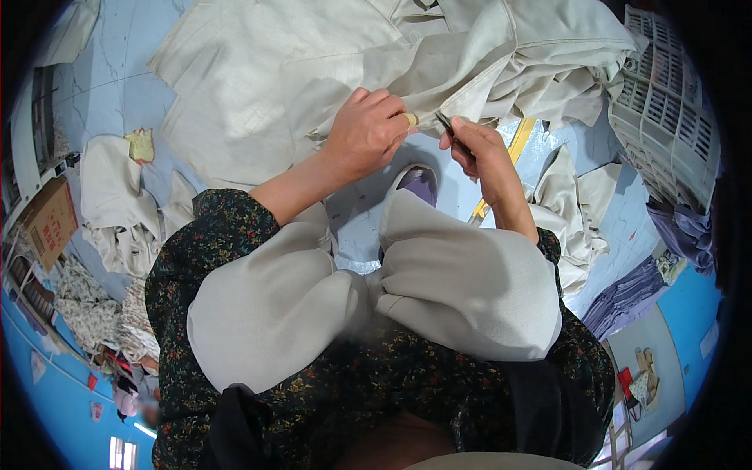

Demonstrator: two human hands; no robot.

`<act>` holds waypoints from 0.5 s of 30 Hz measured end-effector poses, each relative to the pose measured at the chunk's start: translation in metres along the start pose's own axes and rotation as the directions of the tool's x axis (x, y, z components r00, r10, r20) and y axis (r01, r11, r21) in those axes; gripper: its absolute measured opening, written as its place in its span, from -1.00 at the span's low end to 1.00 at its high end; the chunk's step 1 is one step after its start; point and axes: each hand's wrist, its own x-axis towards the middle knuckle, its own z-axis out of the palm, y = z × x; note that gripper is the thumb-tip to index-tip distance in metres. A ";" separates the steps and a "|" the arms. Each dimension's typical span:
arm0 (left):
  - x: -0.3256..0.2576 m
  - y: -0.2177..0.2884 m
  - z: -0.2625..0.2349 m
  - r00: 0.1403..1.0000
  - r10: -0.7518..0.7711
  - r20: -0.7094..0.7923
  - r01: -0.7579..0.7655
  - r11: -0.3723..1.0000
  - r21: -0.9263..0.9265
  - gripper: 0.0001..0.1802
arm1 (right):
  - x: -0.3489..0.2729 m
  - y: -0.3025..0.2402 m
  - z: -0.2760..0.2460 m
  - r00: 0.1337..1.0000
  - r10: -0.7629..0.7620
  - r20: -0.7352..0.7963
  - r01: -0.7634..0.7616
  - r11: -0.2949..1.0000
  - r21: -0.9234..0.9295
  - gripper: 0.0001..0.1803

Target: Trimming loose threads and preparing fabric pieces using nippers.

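A large pile of cream cloth (345, 66) spreads across the floor in front of me, with seams and folds on its right part. My left hand (368, 129) is closed at the near edge of this cloth, its fingers appearing to pinch it. A yellowish band (410, 121) wraps one finger. To the right, my right hand (484, 149) grips a small dark tool, which looks like thread snips (448, 125). Its tip points toward the cloth's seamed edge. Whether the blades are open or closed is too small to tell.
A white plastic crate (666, 117) stands at the far right. More cream cloth lies left (117, 200) and right (568, 215). A yellow strip (517, 145) runs along the floor beside my right hand. Purple cloth (627, 294) and a cardboard box (51, 221) sit farther out.
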 end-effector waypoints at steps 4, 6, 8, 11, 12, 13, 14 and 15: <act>-0.009 0.000 -0.012 0.991 0.083 0.108 -0.081 0.997 -0.015 -0.91 | 0.002 -0.002 0.009 1.000 0.000 0.003 0.000 0.998 0.062 -0.57; -0.011 -0.011 -0.001 0.906 0.213 0.366 -0.156 0.971 -0.179 -0.87 | 0.010 -0.010 -0.002 0.945 -0.211 -0.250 0.220 0.976 0.005 -0.57; -0.007 -0.012 -0.003 0.900 0.135 0.415 -0.049 0.976 -0.212 -0.87 | 0.020 -0.040 -0.024 0.667 -0.542 -0.511 0.387 0.838 -0.384 -0.53; 0.010 -0.053 -0.004 0.971 -0.185 -0.151 0.196 0.979 0.061 -0.85 | 0.068 -0.089 -0.046 0.241 -0.904 -0.352 0.174 0.397 -0.901 -0.52; 0.004 -0.074 -0.009 0.969 -0.190 -0.157 0.204 0.976 0.081 -0.85 | 0.090 -0.096 -0.053 0.177 -0.956 -0.233 0.105 0.253 -0.962 -0.55; -0.004 -0.096 -0.016 0.950 -0.242 -0.197 0.281 0.937 0.206 -0.80 | 0.096 -0.103 -0.054 0.172 -0.960 -0.223 0.131 0.247 -0.960 -0.55; -0.015 -0.114 -0.022 0.926 -0.288 -0.246 0.358 0.875 0.325 -0.75 | 0.101 -0.110 -0.054 0.462 -0.854 -0.239 0.272 0.393 -0.878 -0.58; -0.018 -0.121 -0.032 0.917 -0.298 -0.266 0.380 0.856 0.350 -0.75 | 0.110 -0.119 -0.053 0.713 -0.683 -0.158 0.356 0.547 -0.758 -0.61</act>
